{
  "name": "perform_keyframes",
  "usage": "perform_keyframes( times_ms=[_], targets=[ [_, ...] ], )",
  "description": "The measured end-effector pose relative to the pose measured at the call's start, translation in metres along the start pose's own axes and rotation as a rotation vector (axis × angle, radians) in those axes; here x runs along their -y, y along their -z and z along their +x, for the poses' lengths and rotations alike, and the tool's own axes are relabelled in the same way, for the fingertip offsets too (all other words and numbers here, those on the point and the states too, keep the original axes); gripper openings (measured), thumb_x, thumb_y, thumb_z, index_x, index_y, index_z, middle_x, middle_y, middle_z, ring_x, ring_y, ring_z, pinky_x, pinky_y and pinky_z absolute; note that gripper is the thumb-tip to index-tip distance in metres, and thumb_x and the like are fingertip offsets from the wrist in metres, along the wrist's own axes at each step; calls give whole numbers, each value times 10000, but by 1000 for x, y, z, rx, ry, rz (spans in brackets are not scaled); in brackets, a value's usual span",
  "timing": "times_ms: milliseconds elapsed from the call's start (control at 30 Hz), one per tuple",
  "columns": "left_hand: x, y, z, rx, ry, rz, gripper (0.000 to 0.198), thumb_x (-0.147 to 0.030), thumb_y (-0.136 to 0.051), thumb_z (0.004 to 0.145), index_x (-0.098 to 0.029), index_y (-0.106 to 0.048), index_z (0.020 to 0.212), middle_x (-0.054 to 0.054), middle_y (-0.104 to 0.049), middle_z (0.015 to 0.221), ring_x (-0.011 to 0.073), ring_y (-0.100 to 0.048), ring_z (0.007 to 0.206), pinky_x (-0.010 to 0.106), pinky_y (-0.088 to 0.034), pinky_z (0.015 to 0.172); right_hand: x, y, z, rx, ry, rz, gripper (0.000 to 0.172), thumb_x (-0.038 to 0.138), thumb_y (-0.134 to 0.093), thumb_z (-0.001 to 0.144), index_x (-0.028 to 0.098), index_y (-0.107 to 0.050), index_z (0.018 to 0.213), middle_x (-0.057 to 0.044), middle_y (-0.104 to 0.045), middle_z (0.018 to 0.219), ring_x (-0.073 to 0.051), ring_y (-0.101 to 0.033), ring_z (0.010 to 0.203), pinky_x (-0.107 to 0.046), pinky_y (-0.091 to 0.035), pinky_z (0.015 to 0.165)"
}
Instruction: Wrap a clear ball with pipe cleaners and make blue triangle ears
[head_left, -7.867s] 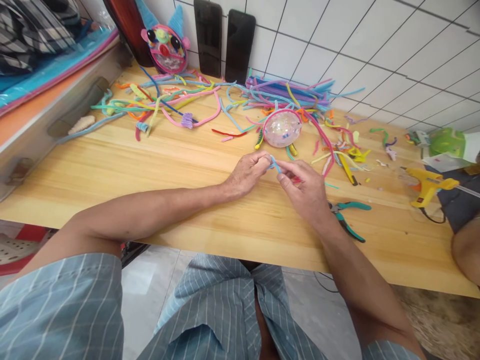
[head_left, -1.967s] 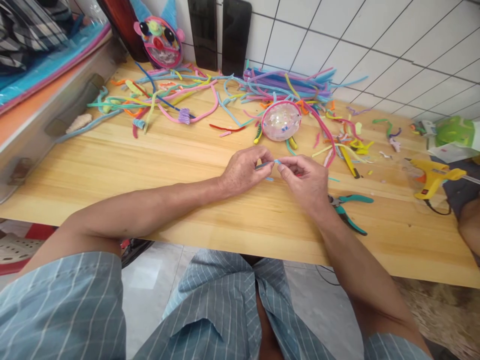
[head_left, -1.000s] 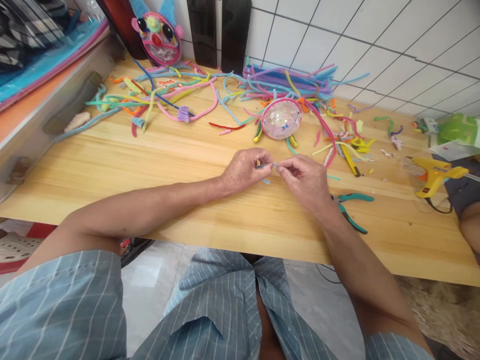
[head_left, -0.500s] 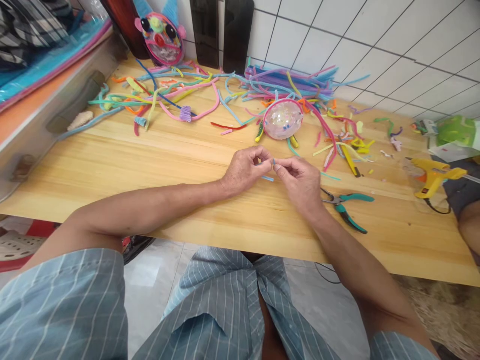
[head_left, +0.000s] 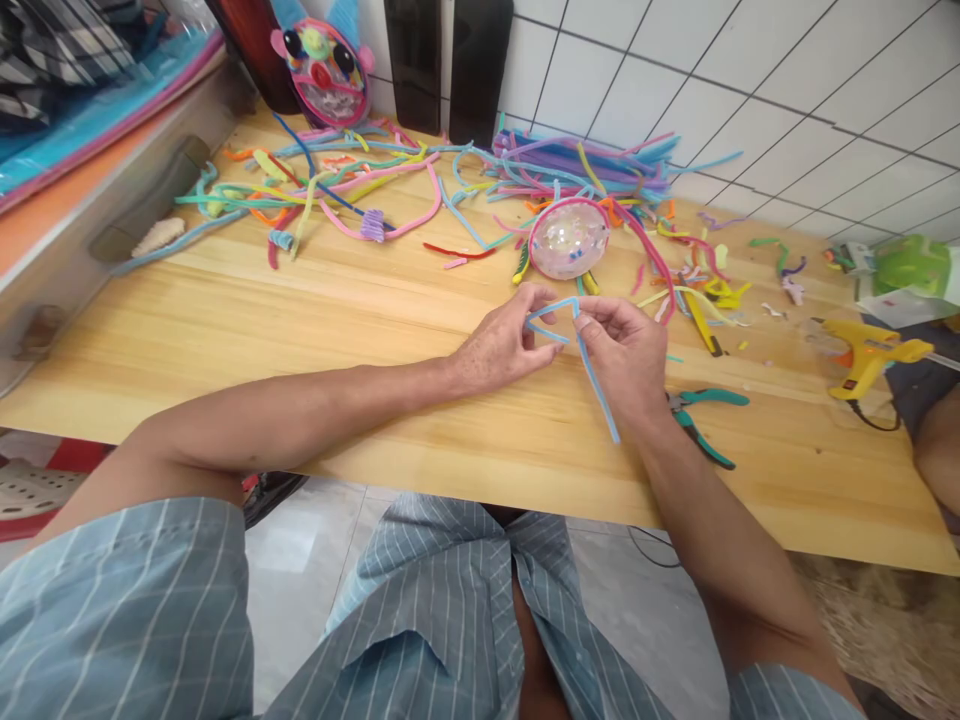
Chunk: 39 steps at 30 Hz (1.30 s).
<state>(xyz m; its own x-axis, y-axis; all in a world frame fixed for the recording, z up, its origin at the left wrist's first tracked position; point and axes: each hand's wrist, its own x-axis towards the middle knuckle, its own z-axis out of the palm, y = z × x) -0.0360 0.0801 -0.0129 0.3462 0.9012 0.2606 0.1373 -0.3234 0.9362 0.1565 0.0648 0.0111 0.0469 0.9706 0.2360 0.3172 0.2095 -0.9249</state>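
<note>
Both my hands pinch one light blue pipe cleaner [head_left: 592,380] above the wooden table [head_left: 300,330]. My left hand [head_left: 502,345] grips its bent end with thumb and fingers. My right hand [head_left: 626,350] holds the bend at the top, and the long tail runs down past my right wrist toward the table's front edge. Just beyond my hands lies a clear glittery ball ringed in pink pipe cleaner [head_left: 568,238].
Many coloured pipe cleaners [head_left: 577,170] lie scattered along the back. Teal-handled pliers [head_left: 701,415] rest right of my right hand. A yellow glue gun [head_left: 862,355] sits far right. A clown-face craft [head_left: 322,60] and two dark phones [head_left: 450,60] lean on the tiled wall.
The blue pipe cleaner has been drawn out and bent into a peak, its long tail now hanging past my right wrist. Both hands rose slightly and moved a little apart.
</note>
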Motion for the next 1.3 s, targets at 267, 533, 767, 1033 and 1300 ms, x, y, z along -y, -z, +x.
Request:
perform_keyframes(
  times_ms=[267,533,767,1033,1300],
  targets=[
    [11,3,6,14,-75,-32,339,-238,-710,926,-167,-665,1255,17,-739,991,136,-682,829,263,-546,785,-6,3,3,6,0,18,208,347,-803,889,224,-836,1054,-13,-793,865,-167,-721,753,-309,-598,701],
    [18,1,12,50,37,-391,383,-401,-839,899,-167,-692,1164,-18,-694,885,82,-593,636,222,-486,612,-10,9,6,-1,-26,33,176,329,-818,866,258,-863,1021,2,-795,833,-136,-638,639,-264,-530,563],
    [7,3,10,7,131,-426,295,-298,-833,873,-161,-697,1096,-46,-677,838,60,-560,587,211,-463,580,-6,6,4,31,-7,31,198,289,-781,885,273,-876,1059,-9,-818,884,-181,-725,758,-332,-628,692],
    [-2,3,10,-54,209,-456,207,-225,-802,888,-154,-694,1050,-52,-662,770,57,-554,550,206,-429,538,-5,7,4,49,-17,27,249,269,-734,902,273,-886,1099,-22,-834,916,-189,-745,750,-318,-605,613],
    [0,1,10,-55,193,-447,248,-276,-837,854,-165,-692,1021,-43,-675,792,62,-554,590,203,-449,564,-1,5,1,45,2,32,238,324,-828,859,265,-879,1084,-30,-856,945,-235,-803,859,-420,-703,799]
  ],
)
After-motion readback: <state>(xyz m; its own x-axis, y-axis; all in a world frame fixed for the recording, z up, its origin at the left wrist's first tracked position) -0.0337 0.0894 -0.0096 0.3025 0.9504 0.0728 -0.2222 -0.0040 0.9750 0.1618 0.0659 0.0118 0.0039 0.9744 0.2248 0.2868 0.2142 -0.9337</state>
